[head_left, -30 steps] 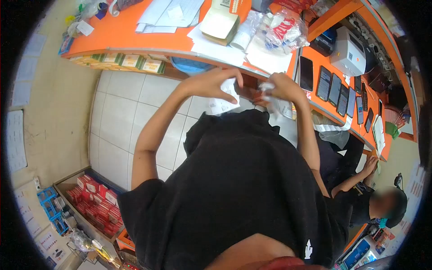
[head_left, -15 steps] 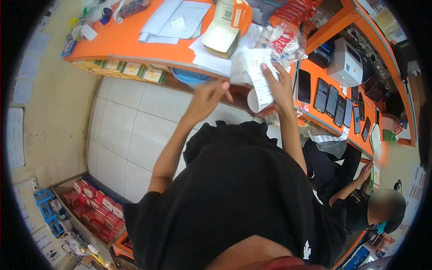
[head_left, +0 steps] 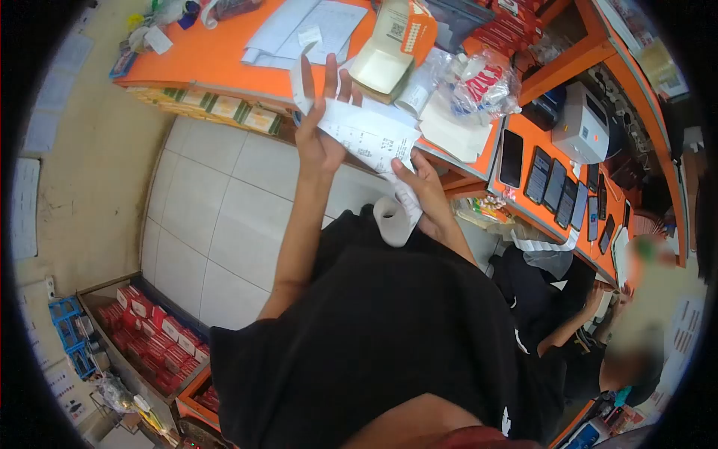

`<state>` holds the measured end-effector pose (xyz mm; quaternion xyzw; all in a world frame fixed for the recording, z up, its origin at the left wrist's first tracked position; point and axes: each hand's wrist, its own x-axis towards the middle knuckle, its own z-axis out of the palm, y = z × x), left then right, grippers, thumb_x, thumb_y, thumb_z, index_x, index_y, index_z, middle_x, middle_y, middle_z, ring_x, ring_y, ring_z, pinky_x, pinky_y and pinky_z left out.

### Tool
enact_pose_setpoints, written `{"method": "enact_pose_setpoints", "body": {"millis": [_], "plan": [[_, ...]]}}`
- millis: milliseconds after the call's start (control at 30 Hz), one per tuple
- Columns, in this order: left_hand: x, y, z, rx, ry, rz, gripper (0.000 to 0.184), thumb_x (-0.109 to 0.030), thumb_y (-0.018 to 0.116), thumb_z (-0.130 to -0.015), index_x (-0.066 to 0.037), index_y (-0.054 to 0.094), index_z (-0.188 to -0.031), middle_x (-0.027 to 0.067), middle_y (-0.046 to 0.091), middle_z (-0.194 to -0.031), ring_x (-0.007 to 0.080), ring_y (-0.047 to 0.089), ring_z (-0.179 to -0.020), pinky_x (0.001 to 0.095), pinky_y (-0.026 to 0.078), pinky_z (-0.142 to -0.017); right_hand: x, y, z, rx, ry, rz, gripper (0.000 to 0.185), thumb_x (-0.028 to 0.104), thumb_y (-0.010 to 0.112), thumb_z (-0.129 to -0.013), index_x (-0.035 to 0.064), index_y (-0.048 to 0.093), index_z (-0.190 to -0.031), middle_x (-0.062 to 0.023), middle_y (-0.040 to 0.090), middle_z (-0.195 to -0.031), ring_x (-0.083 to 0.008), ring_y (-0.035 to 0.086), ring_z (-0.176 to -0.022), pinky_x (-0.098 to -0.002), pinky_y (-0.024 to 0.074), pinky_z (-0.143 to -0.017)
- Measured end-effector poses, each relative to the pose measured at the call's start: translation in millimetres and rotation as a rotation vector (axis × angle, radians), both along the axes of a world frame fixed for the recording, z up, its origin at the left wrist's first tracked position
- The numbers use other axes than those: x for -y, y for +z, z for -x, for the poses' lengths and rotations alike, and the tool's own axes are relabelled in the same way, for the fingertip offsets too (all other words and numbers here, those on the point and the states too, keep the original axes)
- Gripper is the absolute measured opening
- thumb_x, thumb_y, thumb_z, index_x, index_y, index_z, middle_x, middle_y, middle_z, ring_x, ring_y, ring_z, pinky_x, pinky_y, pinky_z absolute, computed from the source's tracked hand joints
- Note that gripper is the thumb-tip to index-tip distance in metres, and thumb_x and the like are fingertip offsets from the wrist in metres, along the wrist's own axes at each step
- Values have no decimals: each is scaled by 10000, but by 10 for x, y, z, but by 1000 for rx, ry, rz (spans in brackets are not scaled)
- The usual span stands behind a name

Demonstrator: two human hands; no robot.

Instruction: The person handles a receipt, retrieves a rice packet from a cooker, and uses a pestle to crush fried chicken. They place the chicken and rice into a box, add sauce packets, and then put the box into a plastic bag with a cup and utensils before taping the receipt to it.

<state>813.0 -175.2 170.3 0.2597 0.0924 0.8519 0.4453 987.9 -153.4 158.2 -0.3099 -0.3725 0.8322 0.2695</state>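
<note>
A long white strip of printed label paper (head_left: 363, 135) stretches between my two hands above the counter's front edge. My left hand (head_left: 321, 146) has its thumb in front of the strip's far end and its fingers spread out behind, so the paper lies between them. A loose end of paper curls up beside those fingers. My right hand (head_left: 430, 191) pinches the strip lower down, thumb on top. Below it the paper loops into a curled coil (head_left: 393, 221), which hangs just in front of my black shirt.
On the orange counter (head_left: 202, 56) lie paper sheets (head_left: 307, 30), an open box (head_left: 381, 63) and a clear plastic bag (head_left: 482, 82). Several phones (head_left: 553, 183) and a white printer (head_left: 580, 123) are at right. Another person's hand (head_left: 594, 299) works there. Red boxes (head_left: 153, 337) fill a bin.
My left hand has moved up and taken the paper strip. My right hand has moved down and toward my body. The strip, bunched in the right hand before, is now stretched between both.
</note>
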Motion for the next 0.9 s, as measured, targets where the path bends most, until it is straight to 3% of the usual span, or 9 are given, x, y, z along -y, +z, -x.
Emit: {"method": "enact_pose_setpoints", "body": {"millis": [100, 200, 300, 333, 433, 500, 567, 733, 900], "plan": [[16, -31, -23, 23, -22, -82, 725, -233, 644, -805, -302, 245, -1406, 55, 314, -1412, 211, 353, -1258, 447, 244, -1073, -4, -25, -48, 9, 111, 188, 297, 191, 588, -879, 87, 506, -1145, 18, 594, -962, -29, 509, -636, -175, 415, -559], [85, -155, 154, -124, 62, -86, 742, -434, 626, -793, -129, 291, -1380, 58, 408, -1332, 238, 409, -1204, 493, 285, -1038, -1, -313, -132, -340, 149, 332, 335, 201, 576, -883, 115, 466, -1187, 47, 579, -900, -5, 388, -523, -161, 336, -458], [187, -56, 259, 24, 270, 228, 516, -138, 446, -929, -144, 244, -1404, 42, 428, -1329, 214, 442, -1183, 438, 317, -1042, 10, -101, -7, -164, 85, 287, 420, 174, 598, -867, 63, 428, -1234, -32, 582, -1051, -84, 565, -818, -241, 481, -689], [185, 55, 233, -45, 314, 237, 517, -140, 441, -930, -128, 236, -1405, 51, 406, -1350, 217, 435, -1194, 435, 313, -1046, -17, 21, -61, -31, 152, 178, 404, 152, 606, -861, 35, 451, -1216, -67, 564, -1114, -137, 560, -986, -285, 468, -814], [173, 196, 274, -139, 409, 262, 510, -124, 430, -928, -88, 238, -1399, 86, 389, -1368, 225, 430, -1210, 425, 321, -1042, -32, -153, -37, 72, 172, -255, 360, 146, 612, -860, 29, 486, -1176, -86, 562, -1125, -129, 560, -980, -268, 456, -801], [180, 189, 346, -164, 471, 281, 502, -106, 425, -924, -66, 248, -1393, 112, 395, -1365, 231, 430, -1214, 418, 334, -1034, -128, -233, -65, 178, 95, -493, 263, 135, 620, -850, 17, 556, -1077, -79, 606, -1032, -121, 582, -899, -265, 460, -756], [266, 177, 459, -176, 448, 461, 455, -94, 437, -917, 23, 318, -1341, 154, 479, -1274, 232, 478, -1165, 390, 383, -997, -311, -182, -205, 465, -135, -1114, 178, 128, 630, -836, 11, 599, -967, -51, 643, -879, -112, 593, -782, -250, 461, -687], [109, 173, 293, -984, 362, 932, 454, -358, 592, -866, 24, 553, -1108, 102, 591, -1021, 169, 551, -926, 308, 435, -809, -577, 576, -180, 223, -134, -730, 169, 151, 642, -830, 15, 603, -924, -54, 663, -719, -92, 594, -626, -232, 439, -531], [-156, 160, -389, -790, 114, 737, 372, -316, 594, -879, 36, 613, -998, 71, 641, -894, 107, 574, -822, 265, 454, -739, -708, 648, 137, 351, -440, -961, 199, 173, 656, -832, 10, 542, -852, -89, 661, -708, -84, 589, -584, -223, 419, -481]]}}
